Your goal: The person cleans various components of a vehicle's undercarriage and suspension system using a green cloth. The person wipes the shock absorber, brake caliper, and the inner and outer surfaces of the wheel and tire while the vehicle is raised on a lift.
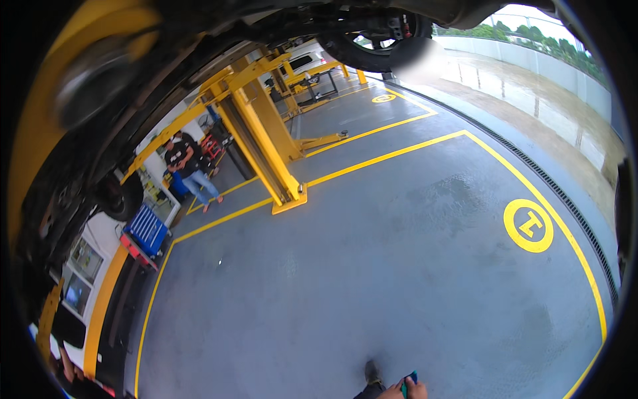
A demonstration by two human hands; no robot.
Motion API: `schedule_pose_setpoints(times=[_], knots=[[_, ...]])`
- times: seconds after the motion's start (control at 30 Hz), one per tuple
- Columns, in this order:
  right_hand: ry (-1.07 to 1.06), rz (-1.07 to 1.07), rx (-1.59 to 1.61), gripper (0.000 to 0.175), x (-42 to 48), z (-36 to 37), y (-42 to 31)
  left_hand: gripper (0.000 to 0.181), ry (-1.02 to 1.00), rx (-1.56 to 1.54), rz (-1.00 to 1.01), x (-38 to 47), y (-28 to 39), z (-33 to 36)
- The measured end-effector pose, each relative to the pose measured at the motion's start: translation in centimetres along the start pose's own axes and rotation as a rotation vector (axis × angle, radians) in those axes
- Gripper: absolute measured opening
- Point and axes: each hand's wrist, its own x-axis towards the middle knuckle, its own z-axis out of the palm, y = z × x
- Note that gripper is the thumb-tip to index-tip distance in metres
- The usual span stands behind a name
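At the bottom edge, my right hand [417,389] has its thumb against a small teal-and-dark object [404,387], too small to identify. Close on its other side is my left hand [392,392], its fingers also on the object. The frame cuts off both hands. My shoe [372,371] stands on the grey painted floor [319,299] just beyond them. Overhead hangs the dark underbody of a raised vehicle [144,85], with a wheel [359,55] at the top and another wheel [119,197] on the left.
A yellow two-post lift column [259,149] rises from the floor ahead. Blue tool cart [147,229] stands by the left wall. People [189,162] stand behind the column; another person [75,371] is at the lower left. A drain grate [558,187] runs along the right.
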Motion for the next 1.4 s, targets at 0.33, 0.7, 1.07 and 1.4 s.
schedule_pose_setpoints(times=[0.33,0.7,1.07,1.4], knots=[[-0.279,-0.037,0.66,0.063,11.7,3.2,-24.6,0.058,0.313,0.01,-0.201,10.1,-18.4,-15.5],[-0.145,-0.216,0.282,0.054,29.5,1.3,-35.6,0.082,0.188,-0.049,0.148,22.2,-25.8,-31.9],[-0.823,-0.248,0.323,0.059,53.9,-8.4,-59.6,0.032,0.614,-0.339,-0.554,40.3,-47.3,-40.2],[0.352,-1.471,0.096,0.011,49.5,-24.0,-105.1,0.049,0.625,-0.394,-0.614,37.5,-57.7,-48.4]])
